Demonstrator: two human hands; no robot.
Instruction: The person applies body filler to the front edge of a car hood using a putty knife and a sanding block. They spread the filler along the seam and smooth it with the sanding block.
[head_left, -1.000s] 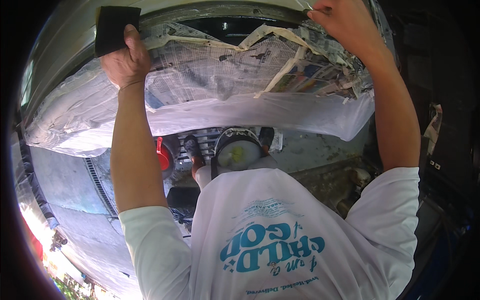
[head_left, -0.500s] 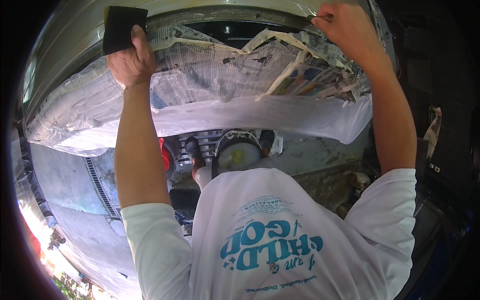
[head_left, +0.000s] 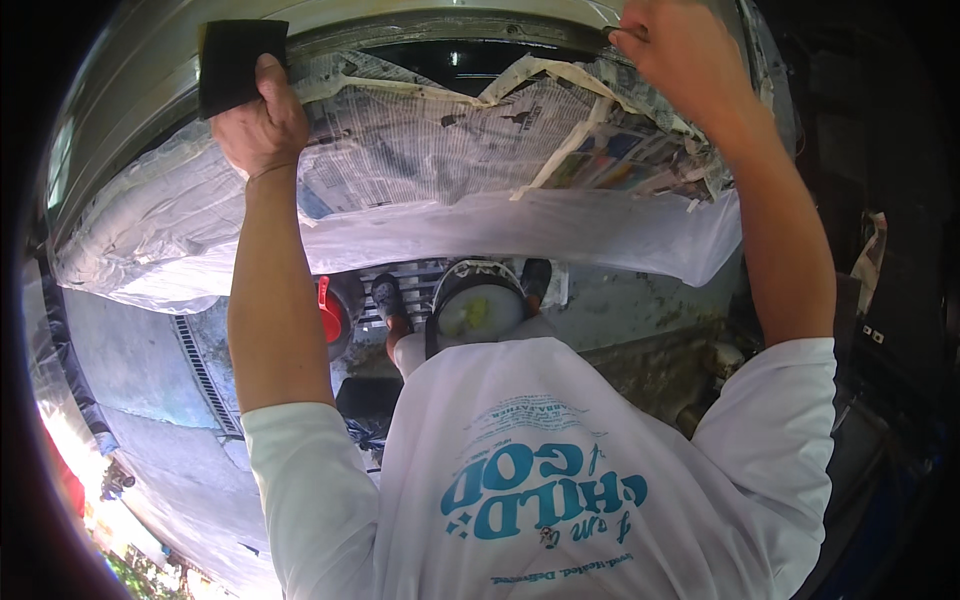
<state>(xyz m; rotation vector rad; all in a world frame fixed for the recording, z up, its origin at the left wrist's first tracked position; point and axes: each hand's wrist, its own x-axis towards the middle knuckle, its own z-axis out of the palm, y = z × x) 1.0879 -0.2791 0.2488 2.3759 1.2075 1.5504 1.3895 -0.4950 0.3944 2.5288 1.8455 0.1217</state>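
My left hand (head_left: 262,128) grips a dark, flat rectangular sheet (head_left: 238,70) that looks like sandpaper, its thumb lying over the near edge. It is raised at the far left, in front of a pale painted panel (head_left: 130,105). At the far right, my right hand (head_left: 692,62) has its fingers pinched at a dark groove (head_left: 460,24) along the panel's edge. A small dark piece (head_left: 632,35) shows at those fingertips; its kind is hard to make out. Below the groove hangs newspaper (head_left: 420,145) fixed with masking tape (head_left: 555,75).
Clear plastic sheeting (head_left: 480,230) hangs under the newspaper. Between my feet stands a bucket (head_left: 481,312) of cloudy liquid with something yellow-green in it. A red plastic dipper (head_left: 329,312) is to its left. A drain grate (head_left: 205,372) crosses the concrete floor (head_left: 130,350).
My right hand has shifted slightly left along the groove. The dark sheet in my left hand has moved a little left and down.
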